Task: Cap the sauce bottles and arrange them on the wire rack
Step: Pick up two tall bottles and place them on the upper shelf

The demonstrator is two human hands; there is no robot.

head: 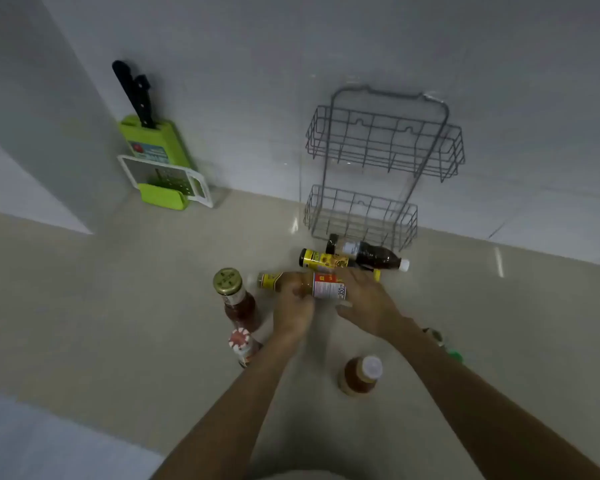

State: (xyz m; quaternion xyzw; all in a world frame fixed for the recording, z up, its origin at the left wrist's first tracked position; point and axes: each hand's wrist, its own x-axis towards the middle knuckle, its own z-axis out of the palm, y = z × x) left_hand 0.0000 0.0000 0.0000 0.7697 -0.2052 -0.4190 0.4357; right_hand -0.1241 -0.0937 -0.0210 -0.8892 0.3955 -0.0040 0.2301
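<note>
A grey two-tier wire rack point(378, 161) hangs on the wall with both shelves bare. Under it lie a dark sauce bottle point(374, 254) with a white cap and a yellow-labelled bottle point(326, 260). Both hands grip an amber bottle point(328, 287) lying on its side: my left hand point(293, 306) holds its neck end, my right hand point(368, 299) its label end. A jar with a gold lid point(232, 296), a bottle with a red-and-white cap point(242, 344) and a bottle with a white cap point(361, 374) stand nearby.
A green cutting board point(156, 150) with a black-handled knife point(136, 95) and a white-and-green grater point(167, 188) leans on the wall at the left. A green-capped item point(451, 351) peeks out behind my right forearm. The beige counter point(118, 306) stretches left.
</note>
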